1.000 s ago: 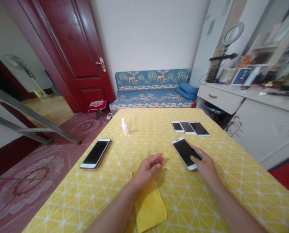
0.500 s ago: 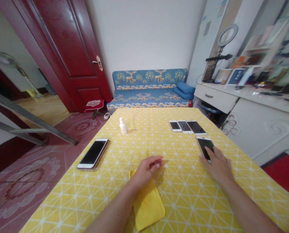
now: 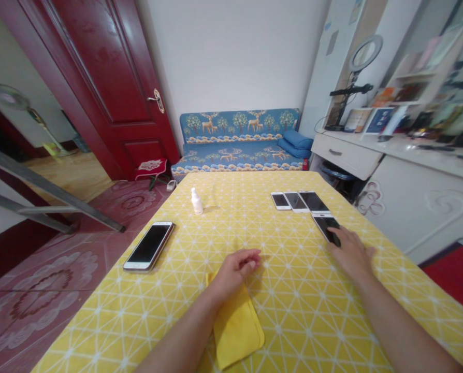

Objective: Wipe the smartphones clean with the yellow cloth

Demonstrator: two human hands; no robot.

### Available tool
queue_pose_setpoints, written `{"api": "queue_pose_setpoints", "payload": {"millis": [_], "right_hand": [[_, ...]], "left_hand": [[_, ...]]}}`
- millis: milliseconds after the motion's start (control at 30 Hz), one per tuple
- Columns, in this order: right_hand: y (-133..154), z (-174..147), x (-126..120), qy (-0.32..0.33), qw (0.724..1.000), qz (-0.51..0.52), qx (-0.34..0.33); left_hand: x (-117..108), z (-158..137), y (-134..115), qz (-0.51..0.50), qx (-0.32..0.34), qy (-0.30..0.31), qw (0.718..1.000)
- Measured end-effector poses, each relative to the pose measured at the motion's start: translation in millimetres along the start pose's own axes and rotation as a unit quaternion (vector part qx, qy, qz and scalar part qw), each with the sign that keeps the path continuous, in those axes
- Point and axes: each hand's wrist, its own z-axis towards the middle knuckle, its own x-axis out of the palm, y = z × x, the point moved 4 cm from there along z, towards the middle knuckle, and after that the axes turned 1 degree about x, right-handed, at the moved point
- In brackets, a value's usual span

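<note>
My right hand (image 3: 350, 251) is on a white smartphone (image 3: 324, 225) with a dark screen, its fingers on the screen and at the edges of the near end. The far end of this phone lies close against the largest of three phones, a white one (image 3: 313, 201). Beside that are a middle phone (image 3: 297, 202) and a small phone (image 3: 280, 201), side by side. My left hand (image 3: 237, 269) rests half-curled with nothing in it, thumb apart from the fingers. Its wrist lies over a folded yellow cloth (image 3: 239, 331).
Another smartphone (image 3: 149, 246) lies at the table's left edge. A small white bottle (image 3: 196, 202) stands upright farther back. A yellow patterned cloth (image 3: 169, 311) covers the table. Beyond are a blue sofa (image 3: 239, 153), a red door (image 3: 111, 77) and a white dresser (image 3: 421, 191).
My right hand has slid the smartphone forward, away from me, up to the near end of the largest phone in the row. My left hand has not moved.
</note>
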Motion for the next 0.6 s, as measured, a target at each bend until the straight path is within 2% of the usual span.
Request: {"api": "queue_pose_setpoints", "payload": {"millis": [100,200,300,367,433,500,600], "right_hand": [[1,2,-1,-0.004,1.0,0.001,-0.001],[12,-3,-6,-0.044,0.999,-0.03,-0.01],[43,-20,-12,-0.069,0.994,-0.001,-0.089],[77,-41,-13,-0.006,0.982,0.088,-0.169],[113,-71,-14,0.101,0.956,0.17,-0.215],[148,-104,-16,0.183,0.937,0.194,-0.225],[189,-149,-19,0.226,0.919,0.179,-0.269]], "left_hand": [[0,1,2,-0.008,0.0,-0.001,1.0],[-1,2,3,-0.024,0.002,-0.003,1.0],[-1,2,2,-0.063,-0.01,-0.01,0.998],[-1,2,1,-0.109,-0.026,-0.014,0.994],[-4,3,0,-0.149,-0.039,-0.029,0.988],[-13,5,1,-0.157,-0.043,-0.058,0.985],[-37,8,5,-0.109,-0.041,-0.128,0.985]]}}
